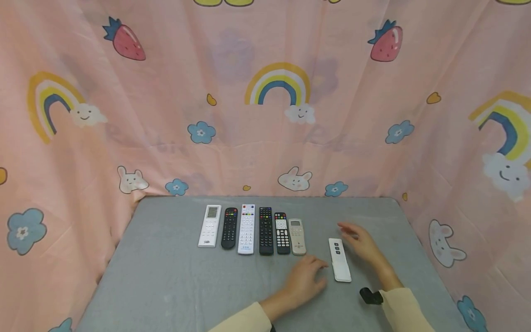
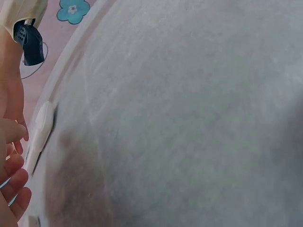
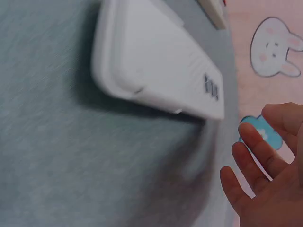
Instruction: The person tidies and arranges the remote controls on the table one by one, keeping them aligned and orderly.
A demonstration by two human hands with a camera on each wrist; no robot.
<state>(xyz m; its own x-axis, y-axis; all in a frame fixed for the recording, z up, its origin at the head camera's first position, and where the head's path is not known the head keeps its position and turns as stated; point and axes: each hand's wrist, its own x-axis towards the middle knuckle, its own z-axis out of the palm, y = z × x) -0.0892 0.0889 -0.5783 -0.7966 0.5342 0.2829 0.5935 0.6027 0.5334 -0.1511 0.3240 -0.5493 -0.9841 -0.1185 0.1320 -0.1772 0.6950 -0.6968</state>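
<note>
A white remote control (image 1: 340,260) with a few dark buttons at its far end lies on the grey table, between my two hands. My right hand (image 1: 364,244) is just right of its far end, fingers loosely bent and apart from it. In the right wrist view the same remote (image 3: 156,56) appears large, with the fingers (image 3: 255,165) spread beyond it. To the left of the remote, my left hand (image 1: 304,279) hovers with relaxed fingers and holds nothing. The left wrist view shows part of this hand (image 2: 12,179) at its left edge.
A row of remotes stands left: a white one with a screen (image 1: 209,226), a black one (image 1: 229,228), a long white one (image 1: 246,229), a long black one (image 1: 266,230), a black-and-white one (image 1: 282,233) and a beige one (image 1: 297,236). A patterned pink curtain (image 1: 166,115) surrounds the table.
</note>
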